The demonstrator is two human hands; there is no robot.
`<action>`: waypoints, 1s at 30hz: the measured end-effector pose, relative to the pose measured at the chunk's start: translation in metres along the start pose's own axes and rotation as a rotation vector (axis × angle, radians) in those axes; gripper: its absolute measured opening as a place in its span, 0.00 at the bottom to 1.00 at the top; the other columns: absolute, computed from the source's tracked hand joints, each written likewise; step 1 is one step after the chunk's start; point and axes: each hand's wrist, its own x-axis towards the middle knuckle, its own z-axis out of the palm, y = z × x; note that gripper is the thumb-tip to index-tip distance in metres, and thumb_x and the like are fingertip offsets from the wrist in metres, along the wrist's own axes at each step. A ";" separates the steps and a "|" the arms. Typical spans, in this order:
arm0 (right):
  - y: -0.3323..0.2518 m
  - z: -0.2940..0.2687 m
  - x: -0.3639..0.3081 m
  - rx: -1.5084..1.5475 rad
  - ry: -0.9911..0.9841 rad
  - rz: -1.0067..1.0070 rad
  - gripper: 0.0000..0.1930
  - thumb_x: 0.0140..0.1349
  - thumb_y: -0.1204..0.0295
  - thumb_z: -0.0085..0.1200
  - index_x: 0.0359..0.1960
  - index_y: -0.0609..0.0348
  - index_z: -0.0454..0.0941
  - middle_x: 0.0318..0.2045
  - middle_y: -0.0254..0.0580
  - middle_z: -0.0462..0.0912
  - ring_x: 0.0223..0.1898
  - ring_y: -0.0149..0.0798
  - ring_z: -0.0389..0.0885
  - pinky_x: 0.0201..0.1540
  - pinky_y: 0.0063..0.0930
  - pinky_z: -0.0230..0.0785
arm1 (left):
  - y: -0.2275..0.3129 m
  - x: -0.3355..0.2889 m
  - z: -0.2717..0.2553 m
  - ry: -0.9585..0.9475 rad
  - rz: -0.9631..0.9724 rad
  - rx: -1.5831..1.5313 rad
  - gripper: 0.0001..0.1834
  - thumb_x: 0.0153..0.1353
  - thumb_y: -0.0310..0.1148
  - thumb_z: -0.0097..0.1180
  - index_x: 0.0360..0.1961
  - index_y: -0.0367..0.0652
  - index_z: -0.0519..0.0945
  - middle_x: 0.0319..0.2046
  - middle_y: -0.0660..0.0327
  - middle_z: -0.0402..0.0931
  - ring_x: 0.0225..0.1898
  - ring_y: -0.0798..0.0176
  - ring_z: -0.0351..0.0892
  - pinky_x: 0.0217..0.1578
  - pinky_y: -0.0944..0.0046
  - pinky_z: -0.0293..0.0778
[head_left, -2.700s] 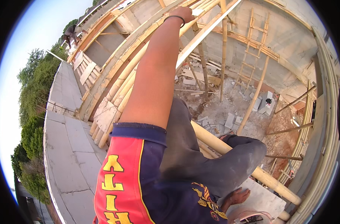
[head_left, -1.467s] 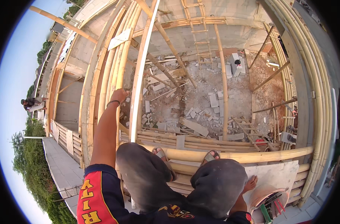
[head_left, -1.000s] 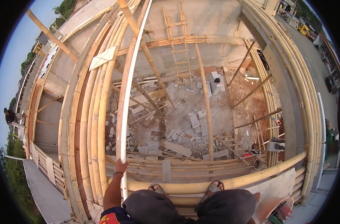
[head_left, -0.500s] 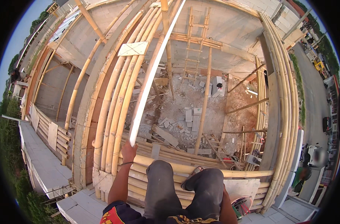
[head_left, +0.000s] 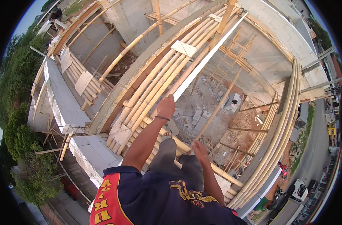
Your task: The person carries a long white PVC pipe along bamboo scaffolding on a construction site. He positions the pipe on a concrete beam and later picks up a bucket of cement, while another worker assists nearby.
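- The left hand (head_left: 166, 108) is closed at the near end of a long white bar (head_left: 212, 54); its fingers look wrapped around that end, though their undersides are hidden.
- The white bar slants from this hand toward the far right, above the inside of the unfinished building, with a thick bamboo pole (head_left: 189, 71) along its left side.
- The right hand (head_left: 199, 150) is well apart from the bar, above the right knee, with its fingers partly bent; I cannot tell whether they pinch or touch anything.
- A dark cord (head_left: 162, 118) circles the left wrist.
- Left of the bar lies a bundle of bamboo poles (head_left: 156, 93), crossed by a pale board (head_left: 184, 48) farther off and another pale board (head_left: 120, 134) at the near end.
- The person's grey trousers (head_left: 161, 157) show bent knees beside a stout bamboo rail (head_left: 228, 176), which runs toward the near right.
- Below, pale blocks and rubble (head_left: 197, 117) cover part of the ground; a bamboo ladder (head_left: 234, 50) leans against the far wall.
- At far left stand green trees (head_left: 22, 142); at right runs a road (head_left: 317, 150).
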 end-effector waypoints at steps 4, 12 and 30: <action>-0.123 0.015 -0.007 -0.069 -0.080 -0.206 0.22 0.65 0.63 0.55 0.56 0.63 0.72 0.47 0.46 0.81 0.48 0.38 0.80 0.51 0.29 0.71 | 0.035 0.001 -0.095 0.177 0.000 0.073 0.10 0.60 0.30 0.52 0.41 0.38 0.76 0.32 0.54 0.83 0.34 0.56 0.86 0.33 0.58 0.81; -0.287 -0.006 -0.024 -0.133 0.022 -0.671 0.20 0.66 0.66 0.54 0.56 0.63 0.71 0.46 0.46 0.82 0.46 0.37 0.80 0.51 0.30 0.71 | 0.070 0.009 -0.244 0.341 0.045 0.241 0.06 0.54 0.33 0.60 0.33 0.50 0.85 0.33 0.63 0.84 0.36 0.63 0.85 0.29 0.54 0.75; -0.362 0.062 0.020 0.672 -0.137 -0.127 0.34 0.70 0.53 0.47 0.68 0.62 0.51 0.57 0.58 0.69 0.55 0.51 0.73 0.53 0.43 0.70 | 0.050 -0.112 -0.229 0.503 0.026 0.482 0.07 0.52 0.35 0.59 0.32 0.48 0.79 0.26 0.66 0.75 0.27 0.68 0.79 0.24 0.63 0.66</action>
